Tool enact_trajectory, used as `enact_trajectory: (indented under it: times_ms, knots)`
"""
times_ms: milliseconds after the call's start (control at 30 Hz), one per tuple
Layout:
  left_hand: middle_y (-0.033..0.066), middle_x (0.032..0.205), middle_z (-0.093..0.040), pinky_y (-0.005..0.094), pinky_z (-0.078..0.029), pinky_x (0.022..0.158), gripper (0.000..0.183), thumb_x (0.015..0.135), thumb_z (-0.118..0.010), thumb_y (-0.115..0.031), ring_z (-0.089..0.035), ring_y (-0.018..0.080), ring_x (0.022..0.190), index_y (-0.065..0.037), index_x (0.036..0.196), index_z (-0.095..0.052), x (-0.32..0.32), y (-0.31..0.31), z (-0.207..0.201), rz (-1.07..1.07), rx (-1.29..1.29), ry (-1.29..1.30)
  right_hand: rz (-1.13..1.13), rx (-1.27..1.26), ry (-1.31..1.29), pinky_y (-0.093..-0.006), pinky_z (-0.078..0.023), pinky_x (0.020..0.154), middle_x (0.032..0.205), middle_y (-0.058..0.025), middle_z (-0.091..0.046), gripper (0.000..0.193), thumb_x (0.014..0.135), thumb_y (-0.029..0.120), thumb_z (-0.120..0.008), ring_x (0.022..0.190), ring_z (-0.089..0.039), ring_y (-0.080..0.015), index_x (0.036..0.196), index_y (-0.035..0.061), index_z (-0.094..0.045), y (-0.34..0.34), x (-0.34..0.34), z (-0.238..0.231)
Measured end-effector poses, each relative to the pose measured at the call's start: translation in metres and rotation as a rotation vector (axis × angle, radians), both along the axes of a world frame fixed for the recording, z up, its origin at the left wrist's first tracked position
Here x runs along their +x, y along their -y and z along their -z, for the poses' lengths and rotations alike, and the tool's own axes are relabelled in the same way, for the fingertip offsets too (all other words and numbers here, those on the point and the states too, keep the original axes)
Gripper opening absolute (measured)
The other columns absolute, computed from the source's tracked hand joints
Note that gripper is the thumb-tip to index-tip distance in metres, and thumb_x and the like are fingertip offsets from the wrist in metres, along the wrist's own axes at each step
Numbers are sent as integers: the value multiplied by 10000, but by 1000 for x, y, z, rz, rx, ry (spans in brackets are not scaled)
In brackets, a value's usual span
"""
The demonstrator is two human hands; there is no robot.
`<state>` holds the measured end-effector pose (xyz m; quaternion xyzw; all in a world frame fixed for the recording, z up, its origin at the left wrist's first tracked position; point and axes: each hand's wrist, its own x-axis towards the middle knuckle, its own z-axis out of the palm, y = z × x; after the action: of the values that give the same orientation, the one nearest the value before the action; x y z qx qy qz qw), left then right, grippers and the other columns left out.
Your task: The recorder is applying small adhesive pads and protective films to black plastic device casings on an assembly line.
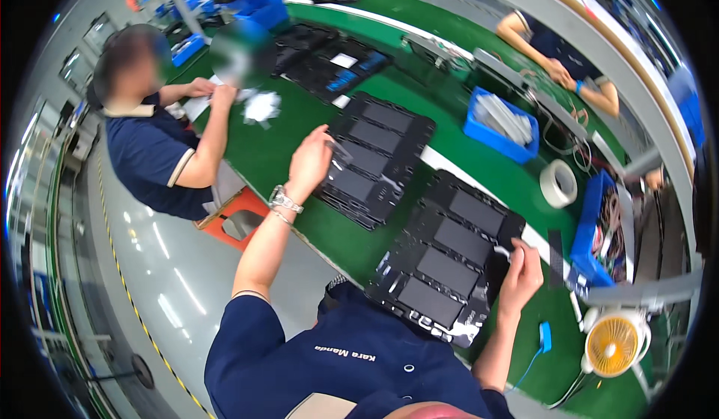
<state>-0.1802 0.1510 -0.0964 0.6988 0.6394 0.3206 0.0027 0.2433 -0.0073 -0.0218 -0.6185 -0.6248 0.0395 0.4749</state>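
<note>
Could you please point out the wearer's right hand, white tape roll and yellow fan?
Wearer's right hand [520, 277]: head view, middle of hand.
White tape roll [547, 186]: head view, left of ring.
Yellow fan [612, 345]: head view, centre of its grille.

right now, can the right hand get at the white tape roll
Probably yes: the tape roll sits on the green bench beyond the right hand, and nothing tall seems to lie between them. The fingers are at the black panel's edge, though, and may need to leave it first.
</note>
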Motion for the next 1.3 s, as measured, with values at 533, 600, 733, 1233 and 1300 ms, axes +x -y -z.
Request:
enact_trajectory:
  times_ms: [533, 600, 733, 1233, 1300]
  knots:
    - [85, 1319, -577, 406, -452, 957, 76, 895, -511, -41, -550, 320, 1171, -46, 938, -573, -14, 4, 10, 46, -85, 44, 0, 39, 51, -280, -329, 457, 687, -51, -531, 108, 886, 9, -596, 485, -415, -112, 944, 17, -687, 2, 10, 2]
    - [89, 1315, -579, 408, -451, 957, 75, 890, -514, -35, -552, 321, 1168, -43, 934, -574, -12, 2, 8, 48, -59, 19, -6, 24, 57, -282, -332, 454, 686, -52, -534, 106, 883, 8, -599, 478, -414, -111, 941, 18, -687, 2, 9, 3]
    - [125, 1250, -606, 428, -450, 953, 87, 853, -543, -1, -565, 328, 1132, -19, 933, -572, -11, -1, 4, 64, 89, -77, -28, -10, 27, -279, -332, 459, 681, -50, -523, 106, 888, 13, -597, 493, -424, -116, 944, 14, -687, 3, 5, 3]
    - [163, 827, -701, 286, -561, 658, 99, 1001, -445, -42, -705, 203, 717, 20, 1005, -523, 158, 137, -122, 582, -85, 762, -487, -254, -404, -213, -364, 545, 976, -34, -598, 477, 732, 151, -786, 606, -400, -52, 1170, 54, -622, 14, -55, -59]
    - [166, 818, -699, 288, -565, 658, 91, 995, -455, -41, -702, 202, 703, 19, 998, -522, 167, 143, -116, 608, -137, 838, -523, -473, -596, -208, -353, 536, 940, -20, -600, 378, 780, 166, -772, 615, -391, -32, 1101, 32, -625, 20, -61, -67]
